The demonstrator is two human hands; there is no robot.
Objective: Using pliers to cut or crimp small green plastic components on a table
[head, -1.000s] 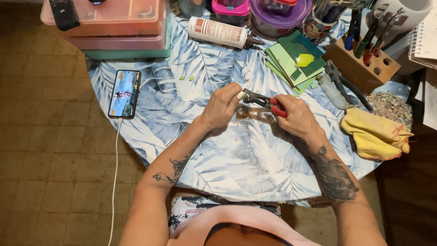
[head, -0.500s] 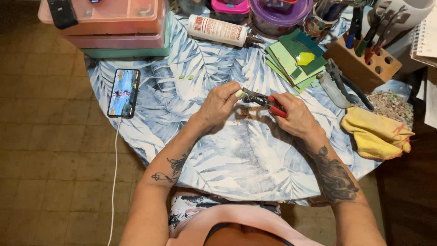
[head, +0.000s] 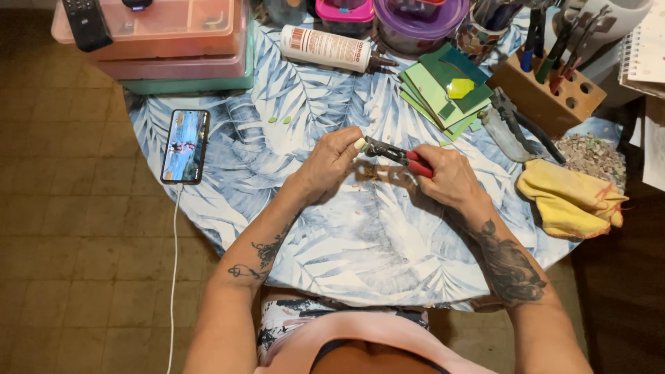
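Phone (head: pixel 185 145) lies lit at the left edge of the leaf-print table (head: pixel 346 256). Moving right, I see my left hand (head: pixel 331 163) pinching a small pale green piece (head: pixel 360 144) at its fingertips, above the table's middle. Red-handled nippers (head: pixel 398 156), dark metal at the head, meet that piece; my right hand (head: pixel 447 176) is closed around their handles. Further right sits a yellow cloth (head: pixel 571 201).

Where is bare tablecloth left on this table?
Bare: the near tablecloth below both hands, and the strip between the phone and left hand. Crowded: the far edge, with storage boxes, glue bottle, green tiles, wooden tool block.
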